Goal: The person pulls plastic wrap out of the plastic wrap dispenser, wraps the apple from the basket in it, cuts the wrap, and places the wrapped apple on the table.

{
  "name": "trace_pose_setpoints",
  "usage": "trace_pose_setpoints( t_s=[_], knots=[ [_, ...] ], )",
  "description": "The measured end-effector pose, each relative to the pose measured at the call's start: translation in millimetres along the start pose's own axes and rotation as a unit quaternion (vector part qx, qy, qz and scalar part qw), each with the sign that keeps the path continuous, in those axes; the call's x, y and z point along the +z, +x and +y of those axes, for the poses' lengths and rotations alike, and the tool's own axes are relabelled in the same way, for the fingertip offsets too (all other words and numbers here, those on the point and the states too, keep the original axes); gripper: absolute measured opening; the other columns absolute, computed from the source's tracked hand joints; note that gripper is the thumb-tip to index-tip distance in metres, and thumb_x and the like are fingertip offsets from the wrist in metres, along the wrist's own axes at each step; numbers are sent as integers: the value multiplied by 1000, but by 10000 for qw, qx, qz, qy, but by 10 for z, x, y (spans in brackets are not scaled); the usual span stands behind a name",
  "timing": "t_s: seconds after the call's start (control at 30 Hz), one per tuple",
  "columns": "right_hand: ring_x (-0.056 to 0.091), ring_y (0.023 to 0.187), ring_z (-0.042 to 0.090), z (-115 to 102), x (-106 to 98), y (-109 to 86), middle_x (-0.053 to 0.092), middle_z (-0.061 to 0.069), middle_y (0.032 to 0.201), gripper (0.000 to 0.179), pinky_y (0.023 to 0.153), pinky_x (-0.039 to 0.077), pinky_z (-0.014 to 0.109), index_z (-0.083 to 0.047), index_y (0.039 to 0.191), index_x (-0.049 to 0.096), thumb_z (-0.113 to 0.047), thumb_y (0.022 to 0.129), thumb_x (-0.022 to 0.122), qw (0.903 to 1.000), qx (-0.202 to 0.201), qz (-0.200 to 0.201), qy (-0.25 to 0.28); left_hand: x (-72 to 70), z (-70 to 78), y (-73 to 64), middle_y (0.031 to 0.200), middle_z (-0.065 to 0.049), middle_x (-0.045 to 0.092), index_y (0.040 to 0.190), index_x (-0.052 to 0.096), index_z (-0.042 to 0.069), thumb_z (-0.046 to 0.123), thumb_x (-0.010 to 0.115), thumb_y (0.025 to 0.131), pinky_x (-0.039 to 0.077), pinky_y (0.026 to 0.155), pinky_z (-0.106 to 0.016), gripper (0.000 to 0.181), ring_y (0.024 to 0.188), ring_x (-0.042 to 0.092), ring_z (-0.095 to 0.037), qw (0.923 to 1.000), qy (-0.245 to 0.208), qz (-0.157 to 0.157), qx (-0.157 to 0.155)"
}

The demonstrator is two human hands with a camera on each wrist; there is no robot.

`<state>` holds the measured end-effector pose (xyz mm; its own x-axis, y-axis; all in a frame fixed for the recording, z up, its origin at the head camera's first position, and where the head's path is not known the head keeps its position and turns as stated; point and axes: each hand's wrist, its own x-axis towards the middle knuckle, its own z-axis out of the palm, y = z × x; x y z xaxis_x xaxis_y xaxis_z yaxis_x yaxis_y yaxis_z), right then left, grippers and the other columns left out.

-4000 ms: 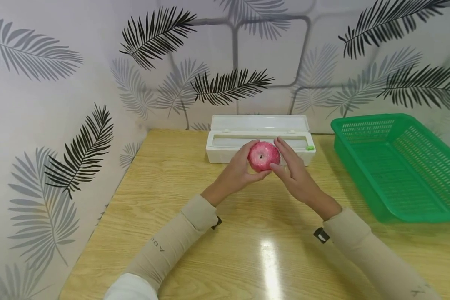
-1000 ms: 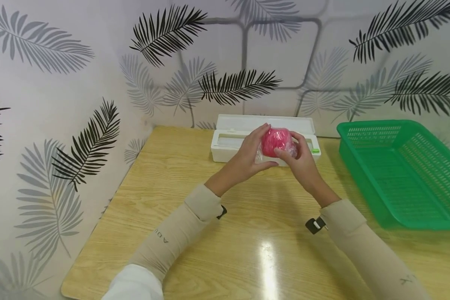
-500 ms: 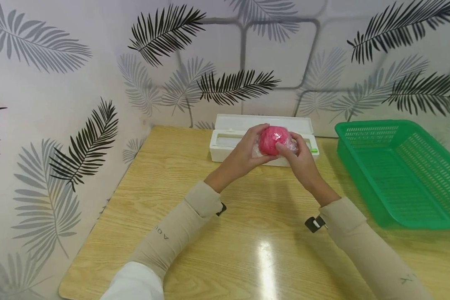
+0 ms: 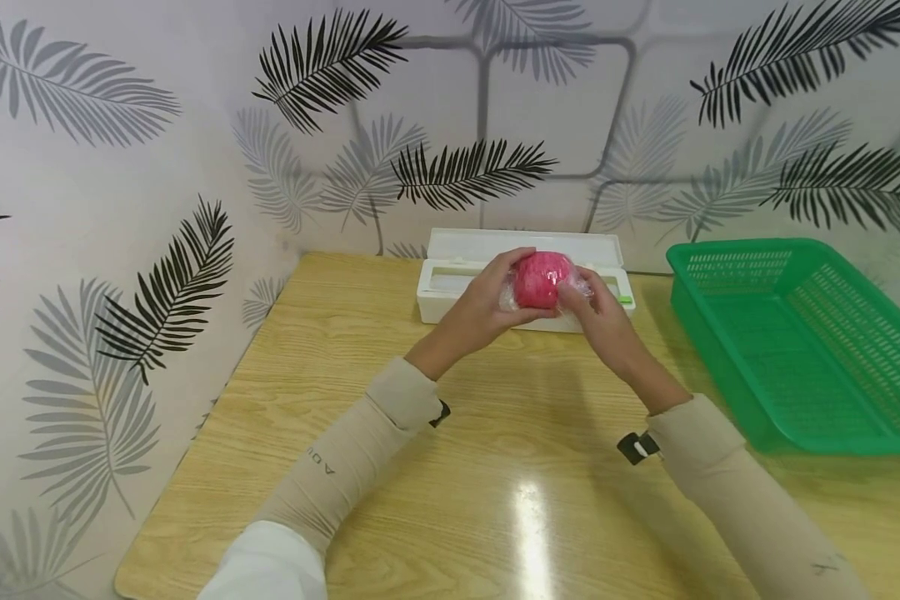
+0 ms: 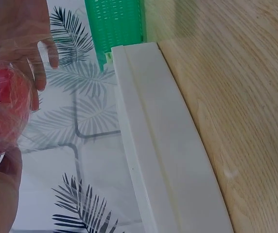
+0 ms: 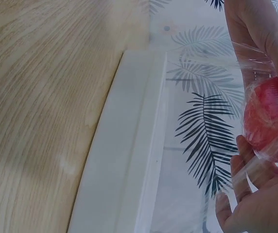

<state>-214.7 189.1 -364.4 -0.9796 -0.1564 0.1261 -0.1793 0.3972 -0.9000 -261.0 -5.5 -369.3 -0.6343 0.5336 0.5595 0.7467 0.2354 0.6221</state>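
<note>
Pink skin shows through clear film (image 4: 507, 296) on a round fruit (image 4: 542, 281), held between the person's two hands above the table (image 4: 345, 467). The left hand (image 4: 480, 304) curves round its left side, thumb below and fingers above. The right hand (image 4: 606, 321) holds the other side, its thumb laid on the face of the fruit. In the head view the film looks bunched at both sides; the wrist views show more of it — thin, creased sheets stretched past the fingers. The right wrist view alone shows a small hollow in the fruit, partly under the film.

Just behind the hands, as the head view has it, stands a long white box (image 4: 435, 308). That view shows its raised lid (image 4: 525, 244), the long opening and a green tab (image 4: 625, 300) at the right end, whereas the right wrist view gives only a plain, smooth side. To the right of the box, apart from it, sits a green basket (image 4: 750, 392) with perforated walls; the left wrist view catches just a part of it. Beyond, the pale wall (image 4: 555, 108) carries black and grey leaf prints.
</note>
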Motion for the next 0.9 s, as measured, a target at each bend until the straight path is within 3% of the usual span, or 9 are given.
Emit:
trace_pose_setpoints(
  t_s=[0.27, 0.5, 0.63, 0.8, 0.9],
  knots=[
    [33, 126, 32, -36, -69, -47, 30, 11, 143, 63, 97, 36, 58, -17, 147, 23, -51, 95, 38, 9993, -210, 1, -307, -41, 29, 21, 132, -1, 46, 138, 36, 10, 31, 77, 74, 43, 93, -22, 79, 117, 44, -8, 9987, -365, 48, -341],
    [34, 122, 31, -257, -78, -177, 29, 15, 144, 53, 98, 32, 43, -4, 144, 24, -20, 97, 45, 9917, -1242, 338, 20, -68, 42, 51, 128, 3, 49, 137, 39, 13, 31, 80, 71, 47, 87, -22, 80, 111, 48, -9, 9962, -577, 195, -629],
    [38, 121, 28, -350, -81, -236, 33, 13, 142, 54, 96, 36, 32, -2, 141, 28, -11, 94, 52, 9855, -1600, 561, -112, -92, 56, 68, 128, 1, 50, 137, 39, 14, 26, 81, 71, 48, 86, -23, 79, 109, 50, -11, 9936, -749, 222, -820],
    [40, 123, 26, -370, -94, -247, 40, 14, 138, 51, 94, 43, 35, 1, 136, 39, 3, 88, 58, 9668, -2374, 789, -521, -124, 83, 72, 130, 0, 50, 137, 43, 15, 26, 81, 71, 49, 85, -23, 77, 109, 51, -13, 9932, -701, 234, -899],
    [40, 124, 26, -374, -96, -249, 41, 17, 137, 46, 93, 44, 29, 4, 130, 47, 7, 86, 60, 9543, -2771, 853, -726, -136, 85, 62, 129, 2, 52, 135, 46, 16, 31, 80, 72, 49, 84, -22, 73, 109, 52, -11, 9935, -652, 197, -909]
  ],
)
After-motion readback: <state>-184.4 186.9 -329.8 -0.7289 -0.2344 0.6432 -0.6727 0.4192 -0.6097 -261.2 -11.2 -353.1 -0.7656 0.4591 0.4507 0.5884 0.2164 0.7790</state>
